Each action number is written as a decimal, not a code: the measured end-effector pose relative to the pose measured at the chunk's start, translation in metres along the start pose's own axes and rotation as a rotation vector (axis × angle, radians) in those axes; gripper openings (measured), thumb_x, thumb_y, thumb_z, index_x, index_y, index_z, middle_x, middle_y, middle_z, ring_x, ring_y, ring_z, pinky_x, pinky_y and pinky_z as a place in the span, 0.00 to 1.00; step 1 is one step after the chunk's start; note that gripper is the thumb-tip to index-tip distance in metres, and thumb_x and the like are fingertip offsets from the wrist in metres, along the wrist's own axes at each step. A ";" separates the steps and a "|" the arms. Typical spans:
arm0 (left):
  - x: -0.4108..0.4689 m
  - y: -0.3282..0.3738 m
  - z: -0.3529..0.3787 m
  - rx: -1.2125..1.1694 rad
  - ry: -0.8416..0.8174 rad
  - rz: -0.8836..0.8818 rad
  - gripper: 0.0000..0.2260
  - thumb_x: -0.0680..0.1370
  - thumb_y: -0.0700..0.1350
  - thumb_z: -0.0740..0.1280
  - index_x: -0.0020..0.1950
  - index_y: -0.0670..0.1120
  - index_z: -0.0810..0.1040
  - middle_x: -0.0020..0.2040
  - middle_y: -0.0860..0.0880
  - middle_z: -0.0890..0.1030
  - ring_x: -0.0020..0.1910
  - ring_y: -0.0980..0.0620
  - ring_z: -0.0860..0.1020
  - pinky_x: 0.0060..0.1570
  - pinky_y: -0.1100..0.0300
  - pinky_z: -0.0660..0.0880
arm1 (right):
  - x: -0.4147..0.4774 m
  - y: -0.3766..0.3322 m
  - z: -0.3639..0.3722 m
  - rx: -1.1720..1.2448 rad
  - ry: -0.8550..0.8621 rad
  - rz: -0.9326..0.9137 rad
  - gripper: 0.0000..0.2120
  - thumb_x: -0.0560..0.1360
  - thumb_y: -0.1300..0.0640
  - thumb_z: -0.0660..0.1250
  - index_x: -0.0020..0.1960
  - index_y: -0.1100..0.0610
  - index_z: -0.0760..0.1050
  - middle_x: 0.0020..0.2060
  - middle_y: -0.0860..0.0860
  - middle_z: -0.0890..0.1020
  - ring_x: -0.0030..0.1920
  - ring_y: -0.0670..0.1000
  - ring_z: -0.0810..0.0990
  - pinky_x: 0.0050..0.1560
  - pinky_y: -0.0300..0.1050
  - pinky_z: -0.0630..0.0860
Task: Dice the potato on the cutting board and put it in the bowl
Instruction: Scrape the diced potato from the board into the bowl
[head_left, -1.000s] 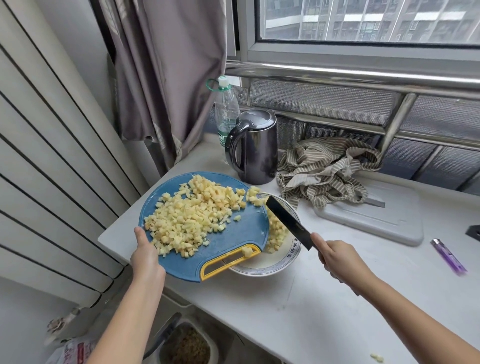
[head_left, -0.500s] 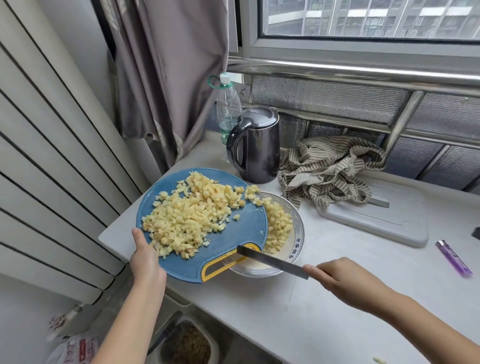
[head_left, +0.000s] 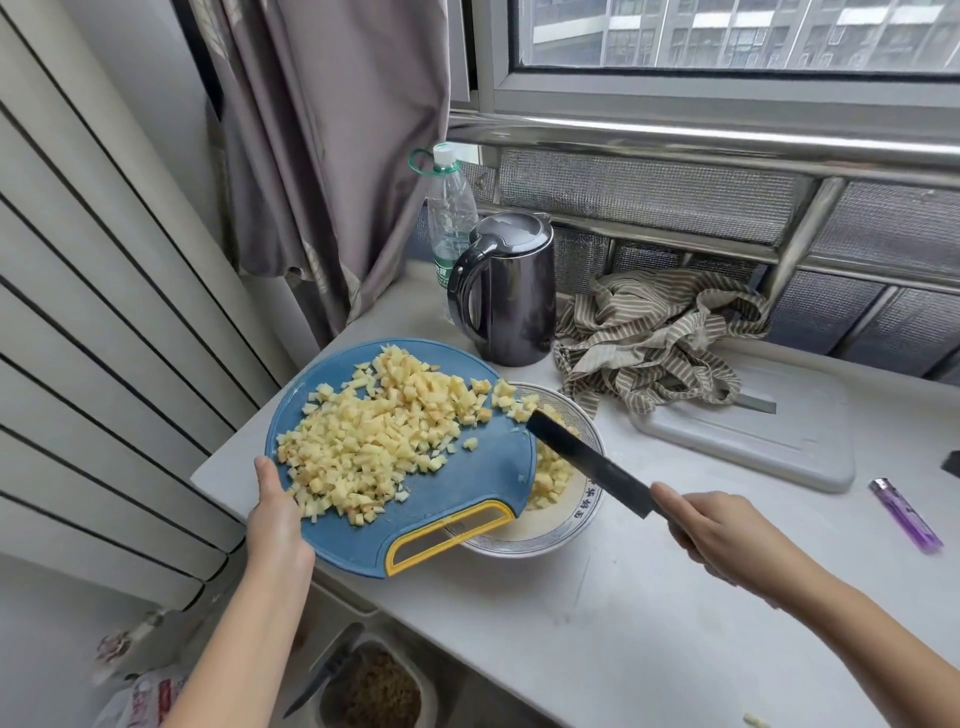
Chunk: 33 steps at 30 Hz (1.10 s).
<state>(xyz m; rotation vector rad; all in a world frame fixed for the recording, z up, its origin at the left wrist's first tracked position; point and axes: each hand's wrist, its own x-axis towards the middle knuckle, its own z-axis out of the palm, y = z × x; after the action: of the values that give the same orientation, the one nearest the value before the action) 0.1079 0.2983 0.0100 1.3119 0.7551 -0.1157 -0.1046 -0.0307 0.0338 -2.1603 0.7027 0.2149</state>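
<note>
Our left hand (head_left: 278, 519) grips the near-left rim of the cutting board (head_left: 467, 493), thumb on top, fingers hidden beneath. We hold the board raised so its right edge overhangs the bowl (head_left: 584, 512); the slope feeds the dice toward the drop point. Our right hand (head_left: 711, 525) is curled round the handle of the knife (head_left: 587, 462), whose blade crosses above the bowl with its tip at the board's right edge, placed to sweep dice off.

Most of the diced potato (head_left: 374, 441) lies heaped on the board; 1 smaller portion is in the bowl. We judge the transfer less than half done.

The kettle (head_left: 511, 296) and bottle (head_left: 451, 213) stand just behind the board. A striped cloth (head_left: 654, 338) and grey tray (head_left: 753, 441) lie to the right, a lighter (head_left: 906, 519) beyond. None blocks the sweep, but dice may spill onto the surface (head_left: 597, 623).
</note>
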 end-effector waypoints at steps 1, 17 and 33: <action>0.000 0.001 -0.001 0.011 -0.013 -0.006 0.23 0.76 0.67 0.61 0.51 0.48 0.75 0.46 0.48 0.81 0.38 0.48 0.79 0.38 0.51 0.78 | 0.001 -0.004 0.003 0.059 0.011 -0.001 0.27 0.79 0.38 0.55 0.30 0.56 0.66 0.23 0.48 0.70 0.23 0.49 0.64 0.26 0.39 0.62; -0.021 -0.016 -0.004 0.019 -0.122 -0.025 0.17 0.78 0.63 0.62 0.45 0.49 0.77 0.40 0.47 0.82 0.40 0.47 0.81 0.40 0.50 0.78 | -0.009 -0.087 0.127 0.225 -0.047 -0.142 0.24 0.82 0.42 0.50 0.35 0.57 0.66 0.26 0.52 0.70 0.30 0.56 0.74 0.36 0.53 0.76; -0.001 -0.002 -0.022 0.025 -0.116 -0.042 0.16 0.77 0.63 0.62 0.46 0.51 0.76 0.43 0.47 0.82 0.42 0.46 0.81 0.47 0.46 0.78 | -0.005 -0.060 0.126 0.370 0.062 0.121 0.25 0.82 0.44 0.51 0.38 0.62 0.70 0.28 0.57 0.74 0.24 0.55 0.73 0.29 0.48 0.73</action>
<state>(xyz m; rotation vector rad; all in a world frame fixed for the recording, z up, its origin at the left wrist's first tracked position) 0.0960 0.3172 0.0074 1.3019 0.6840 -0.2340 -0.0647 0.0975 -0.0044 -1.7804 0.8385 0.0728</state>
